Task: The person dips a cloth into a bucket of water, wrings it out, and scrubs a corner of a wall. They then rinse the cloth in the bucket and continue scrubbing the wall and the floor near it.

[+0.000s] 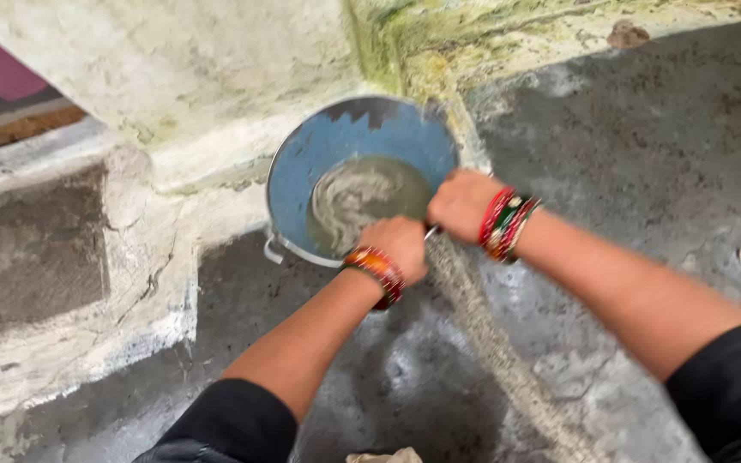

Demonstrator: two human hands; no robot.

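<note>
Here both hands [430, 227] clutch a grey cloth [473, 309] over a blue bucket [302, 171].

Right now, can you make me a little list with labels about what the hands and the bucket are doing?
left hand: closed on the near rim of the bucket, orange bangles on the wrist
right hand: closed at the rim too, beside the left, red and green bangles
bucket: blue inside, round, metal rim
inside the bucket: murky grey water
ground: wet grey concrete
behind: stained whitish wall
</note>
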